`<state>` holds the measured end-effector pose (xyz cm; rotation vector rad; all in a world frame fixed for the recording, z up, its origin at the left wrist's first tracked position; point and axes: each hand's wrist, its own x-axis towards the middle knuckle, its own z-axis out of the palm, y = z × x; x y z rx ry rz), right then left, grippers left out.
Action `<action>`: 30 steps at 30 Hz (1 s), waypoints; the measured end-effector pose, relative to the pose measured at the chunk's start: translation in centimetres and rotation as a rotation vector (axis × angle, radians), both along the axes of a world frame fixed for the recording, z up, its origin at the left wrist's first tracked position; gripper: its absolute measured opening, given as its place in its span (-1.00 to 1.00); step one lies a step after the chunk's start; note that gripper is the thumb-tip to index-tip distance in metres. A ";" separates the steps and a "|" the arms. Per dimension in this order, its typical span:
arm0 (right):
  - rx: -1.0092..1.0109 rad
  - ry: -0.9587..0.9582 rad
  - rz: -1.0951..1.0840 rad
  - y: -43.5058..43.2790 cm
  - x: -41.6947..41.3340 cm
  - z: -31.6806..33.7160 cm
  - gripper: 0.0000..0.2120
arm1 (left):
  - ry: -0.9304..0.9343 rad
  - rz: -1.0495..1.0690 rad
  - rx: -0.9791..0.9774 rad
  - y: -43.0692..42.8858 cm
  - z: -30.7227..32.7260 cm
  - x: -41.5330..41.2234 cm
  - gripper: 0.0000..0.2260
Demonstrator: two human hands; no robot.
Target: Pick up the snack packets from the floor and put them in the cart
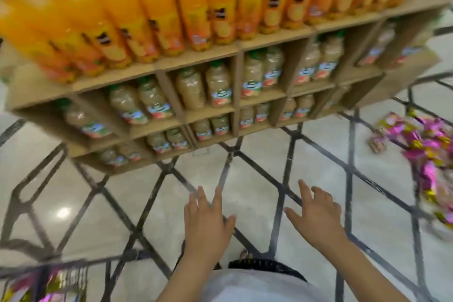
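Head view | left hand (206, 223) and right hand (318, 216) spread, fingers released, holding nothing | snack packets (421, 144) heaped far right on floor | cart (61, 274) near left, likely parked for loading

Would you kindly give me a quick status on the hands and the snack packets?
Left hand open, empty; right hand same. Snack packets heaped on floor, far right; some in cart, lower left. Bare floor between hands and heap.

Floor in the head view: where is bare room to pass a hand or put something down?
The pale tiled floor is bare between the brown cardboard shelf and the left hand and right hand. Crowded: the pink snack packets heaped at the right; the wire cart at lower left.
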<state>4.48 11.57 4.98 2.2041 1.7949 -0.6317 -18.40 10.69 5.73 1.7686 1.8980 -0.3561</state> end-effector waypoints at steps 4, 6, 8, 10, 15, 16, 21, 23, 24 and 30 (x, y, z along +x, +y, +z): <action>-0.023 0.029 -0.223 -1.2 4.7 -0.5 -0.27 | -0.004 -0.171 0.009 3.6 -0.1 4.9 -0.34; -0.045 0.046 -0.317 -1.4 6.4 -0.7 -0.27 | -0.008 -0.242 0.011 5.5 -0.2 7.1 -0.35; -0.056 0.060 -0.405 -1.2 7.9 -1.1 -0.27 | -0.011 -0.304 0.000 7.5 -0.5 9.2 -0.35; -0.066 0.077 -0.481 -0.5 9.2 -1.4 -0.28 | -0.018 -0.368 -0.033 9.9 -0.9 11.2 -0.35; -0.053 0.083 -0.650 3.8 13.0 -1.6 -0.28 | -0.014 -0.549 -0.087 18.4 -1.6 16.9 -0.32; -0.042 0.082 -0.687 5.1 13.9 -1.4 -0.28 | -0.016 -0.588 -0.085 20.4 -1.5 18.2 -0.32; 0.000 0.100 -0.840 12.2 18.7 -0.3 -0.27 | -0.025 -0.759 -0.015 30.2 0.3 24.9 -0.31; 0.018 0.109 -0.884 15.1 20.3 0.1 -0.28 | -0.016 -0.821 0.011 33.5 0.8 27.5 -0.31; 0.032 0.120 -0.910 16.3 21.2 0.1 -0.29 | -0.016 -0.854 0.018 34.8 0.8 28.8 -0.32; 0.072 0.151 -1.060 18.2 27.1 -0.2 -0.27 | 0.029 -1.048 -0.016 39.0 -0.4 37.7 -0.29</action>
